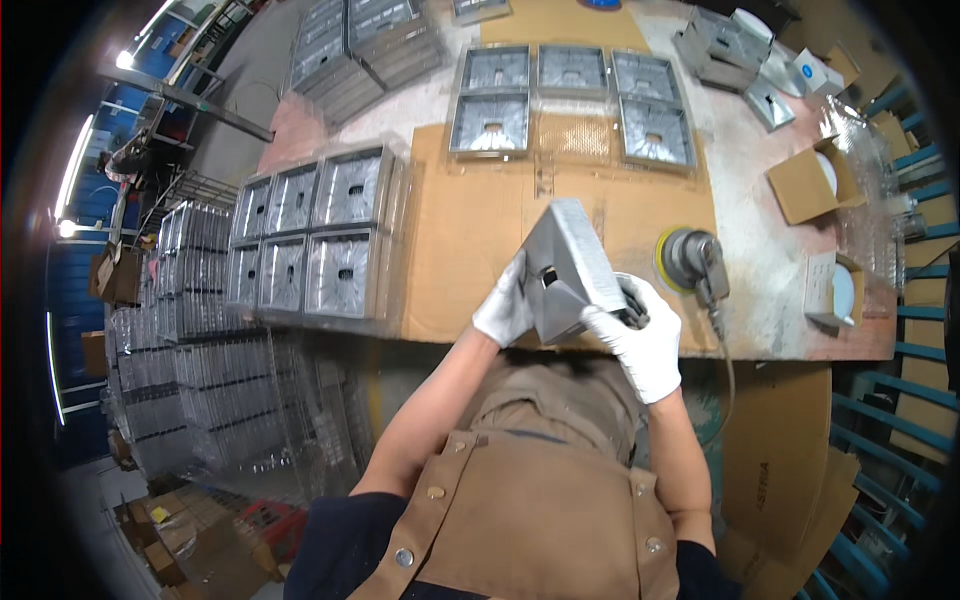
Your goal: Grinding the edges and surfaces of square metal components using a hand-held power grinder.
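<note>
A square grey metal housing point(562, 270), with a small hole through its face, is tilted up over the table's front edge. My left hand point(503, 308), in a white glove, closes on its left side. My right hand point(645, 338), also gloved, is at its right edge, with the thumb near the lower corner. Its fingers are closed round a small dark object point(634, 308), mostly hidden, whose kind I cannot make out. To the right of my right hand an orbital sander point(690, 262) with a yellow-rimmed pad lies on the table, its cord hanging over the edge.
A plastic tray point(398, 210) of similar housings stands left on the cardboard sheet point(470, 270). Another tray point(575, 130) holds several at the far side. Stacked trays point(190, 350) fill the floor at left. Open cardboard boxes point(800, 190) with white discs line the right edge.
</note>
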Tool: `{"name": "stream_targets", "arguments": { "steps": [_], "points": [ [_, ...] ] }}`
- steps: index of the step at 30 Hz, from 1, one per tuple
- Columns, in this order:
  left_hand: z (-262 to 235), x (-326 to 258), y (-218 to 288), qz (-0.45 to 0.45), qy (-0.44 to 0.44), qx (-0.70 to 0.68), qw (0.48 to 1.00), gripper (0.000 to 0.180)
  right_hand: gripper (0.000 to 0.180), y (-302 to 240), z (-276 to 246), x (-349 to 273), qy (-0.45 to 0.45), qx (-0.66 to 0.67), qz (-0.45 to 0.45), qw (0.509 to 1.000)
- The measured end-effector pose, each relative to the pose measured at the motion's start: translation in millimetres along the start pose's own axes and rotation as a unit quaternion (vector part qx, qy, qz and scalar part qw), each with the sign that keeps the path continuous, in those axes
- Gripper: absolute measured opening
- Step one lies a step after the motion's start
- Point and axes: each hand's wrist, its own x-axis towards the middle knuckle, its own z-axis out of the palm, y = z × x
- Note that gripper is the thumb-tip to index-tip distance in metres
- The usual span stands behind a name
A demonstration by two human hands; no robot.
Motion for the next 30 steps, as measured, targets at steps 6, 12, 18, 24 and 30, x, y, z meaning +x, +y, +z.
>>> {"name": "stream_targets", "arguments": {
  "steps": [6, 12, 18, 24, 30],
  "points": [
    [68, 52, 71, 0.237, 0.007, 0.392, 0.889, 0.054, 0.065, 43, -30, 28, 0.101, -0.033, 0.023, 0.994],
    [122, 154, 100, 0.372, -0.042, 0.861, 0.344, 0.031, 0.044, 29, -40, 63, 0.092, -0.106, 0.015, 0.990],
    [93, 208, 81, 0.311, -0.029, 0.913, 0.262, 0.019, 0.038, 53, -83, 155, 0.146, -0.351, -0.164, 0.910],
    [78, 215, 75, 0.408, -0.056, 0.864, 0.291, 0.013, 0.032, 64, -103, 249, 0.041, -0.554, -0.148, 0.819],
    [62, 241, 80, 0.221, -0.038, 0.900, 0.373, 0.027, 0.037, 90, -98, 292, -0.092, -0.620, -0.041, 0.778]
  ]
}}
